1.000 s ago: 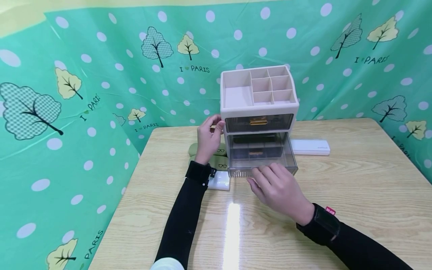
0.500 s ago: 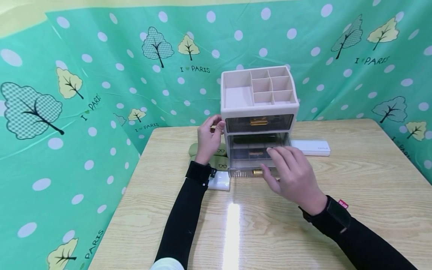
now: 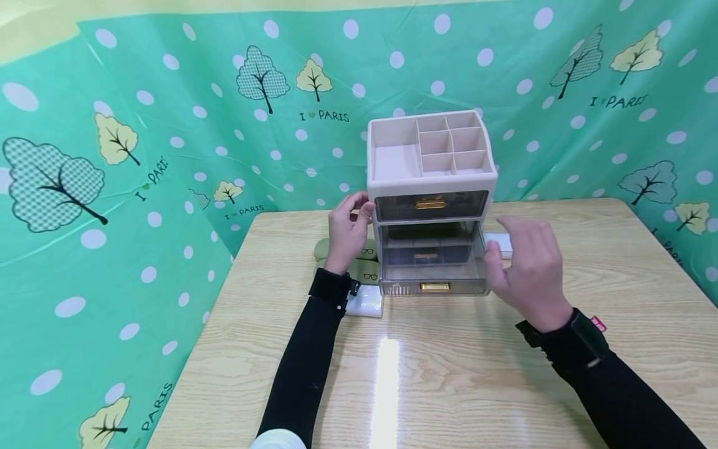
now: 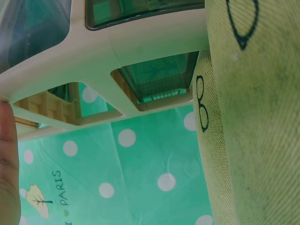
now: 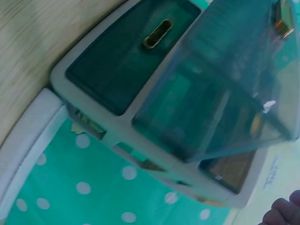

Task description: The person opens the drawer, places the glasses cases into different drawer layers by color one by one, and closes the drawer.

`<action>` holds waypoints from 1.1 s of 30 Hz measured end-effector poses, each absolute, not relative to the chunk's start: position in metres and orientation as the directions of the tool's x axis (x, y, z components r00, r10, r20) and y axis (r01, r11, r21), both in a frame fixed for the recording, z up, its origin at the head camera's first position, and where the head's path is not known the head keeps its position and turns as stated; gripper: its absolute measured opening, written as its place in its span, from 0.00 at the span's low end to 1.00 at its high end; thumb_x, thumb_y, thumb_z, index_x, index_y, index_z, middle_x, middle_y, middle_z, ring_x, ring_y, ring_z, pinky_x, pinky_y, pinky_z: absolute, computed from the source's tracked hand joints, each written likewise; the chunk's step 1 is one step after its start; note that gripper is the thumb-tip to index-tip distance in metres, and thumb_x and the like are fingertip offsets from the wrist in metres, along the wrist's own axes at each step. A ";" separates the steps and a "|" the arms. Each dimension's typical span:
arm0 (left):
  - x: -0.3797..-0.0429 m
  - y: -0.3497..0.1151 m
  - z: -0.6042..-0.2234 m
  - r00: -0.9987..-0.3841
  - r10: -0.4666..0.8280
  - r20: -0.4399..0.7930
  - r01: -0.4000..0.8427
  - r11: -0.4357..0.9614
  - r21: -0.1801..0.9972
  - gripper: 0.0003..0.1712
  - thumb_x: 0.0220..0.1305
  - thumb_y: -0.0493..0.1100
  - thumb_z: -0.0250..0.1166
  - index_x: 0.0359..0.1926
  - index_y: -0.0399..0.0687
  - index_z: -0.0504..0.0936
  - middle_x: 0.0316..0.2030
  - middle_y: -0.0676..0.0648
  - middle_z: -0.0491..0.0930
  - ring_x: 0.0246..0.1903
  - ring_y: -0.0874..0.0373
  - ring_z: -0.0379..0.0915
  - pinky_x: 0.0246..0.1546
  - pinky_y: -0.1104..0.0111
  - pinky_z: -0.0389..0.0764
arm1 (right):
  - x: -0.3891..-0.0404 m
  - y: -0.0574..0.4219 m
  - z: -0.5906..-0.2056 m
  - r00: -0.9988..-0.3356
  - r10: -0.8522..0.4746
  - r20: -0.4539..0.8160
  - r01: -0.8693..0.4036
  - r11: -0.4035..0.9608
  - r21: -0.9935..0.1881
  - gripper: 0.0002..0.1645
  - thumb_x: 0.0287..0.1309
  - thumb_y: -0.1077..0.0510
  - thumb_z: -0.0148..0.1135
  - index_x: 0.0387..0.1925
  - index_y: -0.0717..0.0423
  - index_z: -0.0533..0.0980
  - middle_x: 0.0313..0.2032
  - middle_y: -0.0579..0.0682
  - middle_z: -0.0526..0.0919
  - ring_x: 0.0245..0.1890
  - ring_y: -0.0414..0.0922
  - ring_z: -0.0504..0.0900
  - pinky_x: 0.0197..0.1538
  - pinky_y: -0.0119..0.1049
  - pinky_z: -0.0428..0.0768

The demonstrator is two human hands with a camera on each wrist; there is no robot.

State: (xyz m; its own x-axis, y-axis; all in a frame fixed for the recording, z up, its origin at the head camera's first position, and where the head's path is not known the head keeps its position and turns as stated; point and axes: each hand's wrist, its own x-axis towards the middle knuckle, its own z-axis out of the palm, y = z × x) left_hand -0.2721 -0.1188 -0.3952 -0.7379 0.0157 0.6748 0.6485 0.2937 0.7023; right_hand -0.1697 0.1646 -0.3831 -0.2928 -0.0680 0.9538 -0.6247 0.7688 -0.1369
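A white desktop organizer (image 3: pixel 432 186) stands on the table, with a tray of small compartments on top. Its upper smoky drawer (image 3: pixel 404 207) is closed; below, a clear drawer (image 3: pixel 437 274) with a gold handle (image 3: pixel 435 287) is pulled out. My left hand (image 3: pixel 346 232) rests against the organizer's left side; in the left wrist view one finger (image 4: pixel 7 164) touches the frame. To the right of the drawer my right hand (image 3: pixel 530 271) hovers, holding nothing, in front of a white box (image 3: pixel 497 242) that it partly hides. Its curled fingertips (image 5: pixel 283 213) show in the right wrist view.
Two green glasses cases (image 3: pixel 364 272) lie left of the organizer, partly behind my left wrist. A white packet (image 3: pixel 366 300) lies just in front of them. Behind the wooden table (image 3: pixel 449 368) hangs a green dotted cloth (image 3: pixel 314 143).
My right hand has left the front of the pulled-out drawer and moved right, uncovering the gold handle and covering part of the white box. My left hand stays against the organizer.
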 end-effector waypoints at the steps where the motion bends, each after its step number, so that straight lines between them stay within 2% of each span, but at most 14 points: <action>1: -0.269 -0.118 -0.393 -0.738 0.015 0.675 0.648 0.298 0.701 0.14 0.71 0.37 0.62 0.51 0.28 0.81 0.42 0.34 0.82 0.40 0.44 0.80 0.35 0.49 0.88 | -0.172 0.168 -0.384 -0.317 -0.047 0.947 -0.619 0.767 -0.169 0.25 0.62 0.55 0.49 0.44 0.75 0.78 0.37 0.71 0.82 0.35 0.70 0.76 0.36 0.63 0.73; 4: -0.263 -0.117 -0.387 -0.737 0.018 0.675 0.647 0.306 0.698 0.14 0.72 0.36 0.61 0.51 0.28 0.81 0.42 0.34 0.82 0.40 0.44 0.80 0.35 0.50 0.89 | -0.177 0.180 -0.387 -0.407 0.010 0.913 -0.593 0.757 -0.273 0.25 0.60 0.59 0.46 0.45 0.76 0.78 0.40 0.71 0.82 0.39 0.70 0.77 0.41 0.63 0.74; 9: -0.259 -0.116 -0.383 -0.734 0.021 0.678 0.651 0.303 0.696 0.13 0.72 0.36 0.61 0.50 0.28 0.81 0.42 0.34 0.82 0.40 0.44 0.80 0.35 0.55 0.89 | -0.188 0.196 -0.392 -0.552 0.075 0.831 -0.533 0.734 -0.420 0.24 0.58 0.64 0.46 0.50 0.75 0.78 0.41 0.70 0.82 0.44 0.67 0.77 0.46 0.61 0.73; 18: -0.255 -0.115 -0.378 -0.731 0.020 0.682 0.659 0.281 0.698 0.13 0.72 0.34 0.61 0.49 0.25 0.81 0.41 0.32 0.81 0.39 0.43 0.79 0.35 0.50 0.89 | -0.212 0.219 -0.412 -0.746 0.087 0.661 -0.390 0.747 -0.539 0.24 0.64 0.61 0.50 0.55 0.75 0.75 0.45 0.72 0.80 0.46 0.68 0.73 0.49 0.61 0.69; 23: -0.255 -0.117 -0.379 -0.738 0.022 0.675 0.653 0.277 0.705 0.12 0.72 0.34 0.61 0.50 0.26 0.81 0.41 0.32 0.81 0.40 0.42 0.79 0.35 0.48 0.89 | -0.226 0.228 -0.424 -0.848 0.086 0.523 -0.268 0.782 -0.563 0.27 0.67 0.58 0.50 0.58 0.76 0.73 0.49 0.72 0.78 0.49 0.68 0.72 0.49 0.62 0.70; 30: -0.261 -0.118 -0.385 -0.759 0.020 0.650 0.625 0.299 0.721 0.12 0.72 0.35 0.62 0.50 0.29 0.81 0.42 0.35 0.82 0.41 0.45 0.80 0.36 0.65 0.89 | -0.239 0.238 -0.433 -0.923 0.009 0.384 -0.210 0.825 -0.525 0.30 0.67 0.55 0.52 0.58 0.79 0.71 0.50 0.77 0.77 0.50 0.71 0.73 0.49 0.65 0.73; 33: -0.269 -0.120 -0.392 -0.763 0.017 0.647 0.621 0.298 0.725 0.13 0.72 0.37 0.62 0.50 0.30 0.82 0.42 0.35 0.82 0.41 0.46 0.80 0.35 0.66 0.89 | -0.243 0.241 -0.435 -0.944 -0.049 0.326 -0.217 0.837 -0.503 0.30 0.66 0.56 0.54 0.60 0.79 0.70 0.51 0.78 0.76 0.52 0.72 0.73 0.51 0.67 0.74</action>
State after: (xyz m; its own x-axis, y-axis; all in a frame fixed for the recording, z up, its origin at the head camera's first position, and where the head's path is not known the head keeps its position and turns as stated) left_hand -0.2688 -0.1202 -0.3921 -0.7627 0.0170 0.6466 0.6212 0.2978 0.7249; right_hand -0.2434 0.2407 -0.4351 -0.9441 -0.0486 0.3261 -0.2168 0.8368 -0.5028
